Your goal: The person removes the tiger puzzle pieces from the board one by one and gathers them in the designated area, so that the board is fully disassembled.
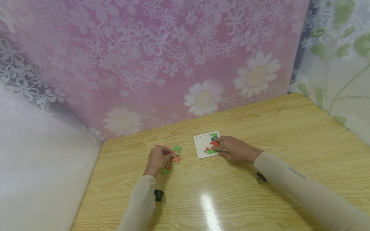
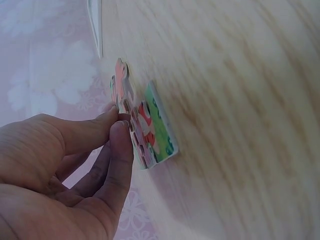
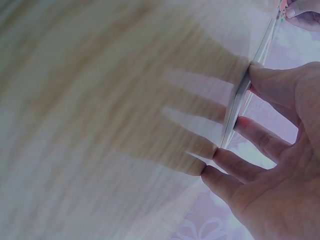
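Observation:
A square white puzzle tray [image 1: 202, 145] lies on the table, with red and green jigsaw pieces [image 1: 213, 151] along its right side. Over that side reaches my right hand [image 1: 235, 149]; its fingers are spread, with fingertips on the pieces and along the tray's edge. In the right wrist view, the thumb and fingers [image 3: 262, 137] touch the thin tray edge. Left of the tray, my left hand [image 1: 157, 159] pinches a jigsaw piece between thumb and forefinger. Loose pieces [image 1: 177, 159] lie around those fingertips. In the left wrist view, a green-edged piece [image 2: 161, 125] sits beside the thumb.
The wood-grain table [image 1: 242, 192] runs back to a pink flowered curtain [image 1: 162, 64]. Pale curtains hang at the left and right [image 1: 341, 64]. Black wrist devices [image 1: 158, 195] show under both sleeves. A light reflection glares at the front of the table.

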The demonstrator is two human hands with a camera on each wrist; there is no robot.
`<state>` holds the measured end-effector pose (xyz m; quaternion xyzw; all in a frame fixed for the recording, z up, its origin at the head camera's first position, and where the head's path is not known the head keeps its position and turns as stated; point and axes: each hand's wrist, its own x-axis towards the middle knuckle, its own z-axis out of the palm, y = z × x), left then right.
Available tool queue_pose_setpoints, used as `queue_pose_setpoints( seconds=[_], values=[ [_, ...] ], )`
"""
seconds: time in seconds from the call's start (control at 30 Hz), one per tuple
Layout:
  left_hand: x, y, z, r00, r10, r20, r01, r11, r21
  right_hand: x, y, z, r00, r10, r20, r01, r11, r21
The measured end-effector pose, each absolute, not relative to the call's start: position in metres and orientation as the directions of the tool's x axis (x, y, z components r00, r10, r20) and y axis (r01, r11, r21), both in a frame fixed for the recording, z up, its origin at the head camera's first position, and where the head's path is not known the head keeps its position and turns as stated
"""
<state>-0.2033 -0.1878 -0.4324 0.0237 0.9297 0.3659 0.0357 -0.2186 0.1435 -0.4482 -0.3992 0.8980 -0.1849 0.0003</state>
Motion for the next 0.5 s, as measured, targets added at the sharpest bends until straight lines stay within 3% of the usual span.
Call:
queue_pose_setpoints(
  seconds=[0.5],
  values=[
    [-0.2015, -0.1840, -0.4275, -0.996, 0.084, -0.038, 0.033, 0.706, 0.708, -0.2201, 0.1434, -0.4481, -0.688, -0.714, 0.129, -0.706, 0.617, -0.349]
  ],
)
